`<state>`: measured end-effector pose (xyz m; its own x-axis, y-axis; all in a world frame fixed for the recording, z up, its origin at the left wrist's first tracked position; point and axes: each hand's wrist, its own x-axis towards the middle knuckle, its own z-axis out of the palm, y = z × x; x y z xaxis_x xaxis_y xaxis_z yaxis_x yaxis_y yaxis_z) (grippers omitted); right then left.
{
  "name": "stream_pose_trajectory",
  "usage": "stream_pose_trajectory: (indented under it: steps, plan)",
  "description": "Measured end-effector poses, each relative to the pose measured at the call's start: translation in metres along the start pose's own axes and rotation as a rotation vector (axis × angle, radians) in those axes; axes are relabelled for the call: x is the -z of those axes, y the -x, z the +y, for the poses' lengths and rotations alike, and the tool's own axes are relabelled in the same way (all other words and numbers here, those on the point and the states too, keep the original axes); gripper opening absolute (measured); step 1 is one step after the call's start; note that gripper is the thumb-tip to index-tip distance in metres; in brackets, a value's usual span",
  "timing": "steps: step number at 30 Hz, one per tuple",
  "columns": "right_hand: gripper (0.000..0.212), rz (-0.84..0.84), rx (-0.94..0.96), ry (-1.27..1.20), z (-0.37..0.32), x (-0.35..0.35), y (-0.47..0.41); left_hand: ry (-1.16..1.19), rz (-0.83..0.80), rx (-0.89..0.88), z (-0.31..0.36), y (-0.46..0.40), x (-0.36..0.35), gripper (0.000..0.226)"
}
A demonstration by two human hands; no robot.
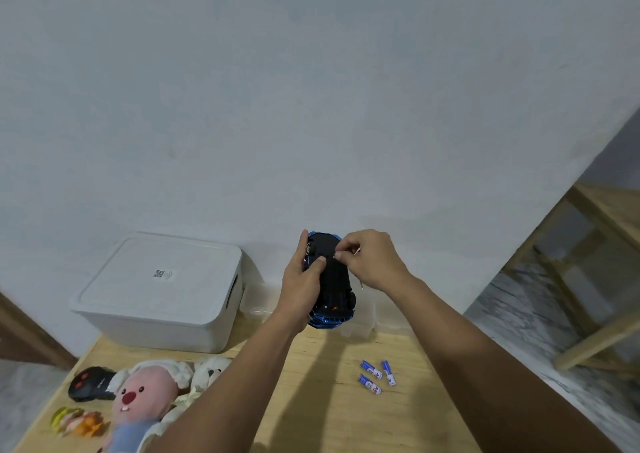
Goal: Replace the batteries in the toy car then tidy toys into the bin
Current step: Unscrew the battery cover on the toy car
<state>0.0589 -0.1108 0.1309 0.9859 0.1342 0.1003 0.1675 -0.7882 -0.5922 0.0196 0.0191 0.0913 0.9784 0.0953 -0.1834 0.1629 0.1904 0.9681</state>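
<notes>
Car (330, 279) belly-up in your left hand (300, 288), fingers clamped round it, long axis running 12 to 6. Your right hand (369, 258) sits at 3 o'clock, fingers (341, 250) pinched on a thin tool at the underside; batteries (377, 376) wait on the counter (311, 400) at 5.

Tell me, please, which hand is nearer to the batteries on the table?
Right. The right hand works at the raised toy car, roughly above the batteries; the left hand grips the car farther left.

Both arms reached forward, raised above table level. Left hand (300, 279) was wrapped around the toy car (330, 279), thumb across its dark underside. Right hand (372, 258) was pinched shut at the car's upper edge, fingertips (341, 252) bunched together.
</notes>
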Motion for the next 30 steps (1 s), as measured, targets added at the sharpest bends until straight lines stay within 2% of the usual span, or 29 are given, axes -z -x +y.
stream_pose_trajectory:
  steps: [6,13,21,30]
  plan:
    - [0.012,0.027,-0.027,0.122,0.003,-0.012,0.006,-0.044,-0.001,-0.019,-0.006,0.003,-0.002,0.06]
    - [0.016,-0.007,0.047,0.322,0.007,-0.035,0.021,-0.055,-0.02,0.006,-0.015,0.005,-0.001,0.061]
    - [0.013,-0.093,-0.016,0.08,0.03,-0.057,0.029,-0.109,-0.01,0.084,-0.035,0.012,0.01,0.061]
    - [0.012,-0.08,-0.061,0.026,0.036,-0.071,0.034,-0.131,-0.013,0.093,-0.05,0.013,0.014,0.061]
